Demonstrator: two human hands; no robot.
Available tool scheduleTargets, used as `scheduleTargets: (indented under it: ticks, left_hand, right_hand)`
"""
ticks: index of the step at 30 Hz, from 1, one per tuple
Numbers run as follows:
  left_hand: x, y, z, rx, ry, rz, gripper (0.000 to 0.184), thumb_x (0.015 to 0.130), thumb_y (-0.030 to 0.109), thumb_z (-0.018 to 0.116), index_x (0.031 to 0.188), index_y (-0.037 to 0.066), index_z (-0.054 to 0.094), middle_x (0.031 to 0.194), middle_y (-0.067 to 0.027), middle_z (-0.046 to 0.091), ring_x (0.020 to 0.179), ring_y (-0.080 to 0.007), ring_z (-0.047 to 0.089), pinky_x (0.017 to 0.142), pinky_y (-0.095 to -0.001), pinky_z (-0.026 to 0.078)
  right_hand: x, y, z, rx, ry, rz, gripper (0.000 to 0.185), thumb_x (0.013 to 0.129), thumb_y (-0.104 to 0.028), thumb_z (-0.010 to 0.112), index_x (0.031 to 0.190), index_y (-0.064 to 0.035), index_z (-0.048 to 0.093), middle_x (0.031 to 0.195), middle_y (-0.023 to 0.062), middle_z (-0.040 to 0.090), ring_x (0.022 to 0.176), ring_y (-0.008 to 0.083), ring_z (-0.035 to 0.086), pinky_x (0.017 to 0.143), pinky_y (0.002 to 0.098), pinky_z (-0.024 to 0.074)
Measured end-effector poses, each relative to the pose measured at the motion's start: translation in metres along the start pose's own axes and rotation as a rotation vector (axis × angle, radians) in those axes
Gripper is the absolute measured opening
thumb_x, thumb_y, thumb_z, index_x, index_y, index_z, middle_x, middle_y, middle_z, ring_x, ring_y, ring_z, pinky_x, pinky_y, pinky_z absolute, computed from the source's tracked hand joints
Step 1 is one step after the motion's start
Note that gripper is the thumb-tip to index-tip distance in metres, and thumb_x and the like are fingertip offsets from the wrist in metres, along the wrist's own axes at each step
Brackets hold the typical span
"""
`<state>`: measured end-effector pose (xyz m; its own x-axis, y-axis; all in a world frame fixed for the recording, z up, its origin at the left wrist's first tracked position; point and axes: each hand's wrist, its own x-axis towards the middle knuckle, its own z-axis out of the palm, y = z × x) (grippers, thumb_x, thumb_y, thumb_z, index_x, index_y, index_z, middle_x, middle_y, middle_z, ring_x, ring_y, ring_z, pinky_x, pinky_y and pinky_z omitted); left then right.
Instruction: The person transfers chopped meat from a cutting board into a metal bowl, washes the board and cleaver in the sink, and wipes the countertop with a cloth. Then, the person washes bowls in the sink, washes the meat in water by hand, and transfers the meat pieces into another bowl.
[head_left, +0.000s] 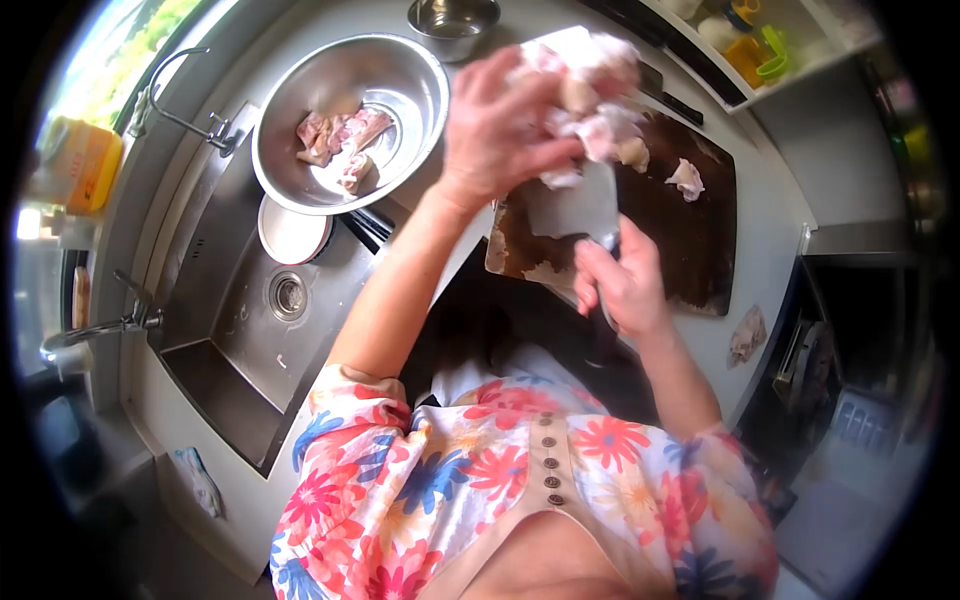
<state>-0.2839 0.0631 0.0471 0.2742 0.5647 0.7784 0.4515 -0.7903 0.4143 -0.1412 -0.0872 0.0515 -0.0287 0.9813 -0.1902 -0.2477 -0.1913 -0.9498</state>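
Observation:
My right hand (625, 275) grips the handle of a cleaver, its broad grey blade (578, 208) tilted above the dark cutting board (700, 245). On and over the blade is a heap of raw, pale pink meat pieces (600, 85). My left hand (505, 130) clasps this heap from the left side, fingers curled around it; motion blurs them a little. One small meat piece (686, 180) lies apart on the board. To the left of my left hand, a large steel bowl (275, 120) holds several more raw pieces (345, 140).
Beneath the bowl is the steel sink (225, 300), with a round white dish (292, 232) and black handles (368, 228) at its edge. A smaller metal bowl (453, 22) stands behind. A black-handled knife (683, 108) lies past the board. A crumpled cloth (747, 335) is at right.

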Motion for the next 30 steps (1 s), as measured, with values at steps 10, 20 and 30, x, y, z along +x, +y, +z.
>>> scheduleTargets:
  ticks: [10,20,30]
  left_hand:
    - [-0.039,-0.097,-0.042,0.546,-0.054,-0.547,0.043,0.071,0.026,0.066,0.111,0.011,0.060,0.110,-0.0120,0.058,0.101,-0.0259,0.056,0.085,-0.0346,0.044]
    - [0.032,-0.015,0.127,0.163,-0.483,-0.122,0.055,0.064,0.024,0.065,0.117,0.018,0.054,0.126,-0.0165,0.045,0.117,-0.0374,0.040,0.094,-0.0440,0.039]
    - [0.049,0.062,0.211,0.134,-0.804,-0.095,0.067,0.057,0.022,0.073,0.120,0.021,0.050,0.126,-0.0134,0.039,0.106,-0.0363,0.044,0.092,-0.0406,0.042]
  right_hand:
    - [0.083,0.028,-0.024,0.073,-0.201,0.054,0.010,0.084,-0.007,0.052,0.080,-0.0022,0.044,0.057,0.0009,0.045,0.041,0.0079,0.046,0.035,0.0250,0.0416]
    - [-0.052,0.029,-0.233,0.209,0.487,0.015,0.009,0.085,-0.008,0.052,0.088,-0.0062,0.044,0.061,0.0017,0.044,0.045,0.0092,0.045,0.039,0.0269,0.0442]
    - [-0.047,0.018,-0.320,0.263,0.390,0.093,0.008,0.085,-0.010,0.051,0.087,-0.0081,0.043,0.060,0.0005,0.043,0.045,0.0090,0.045,0.038,0.0272,0.0424]
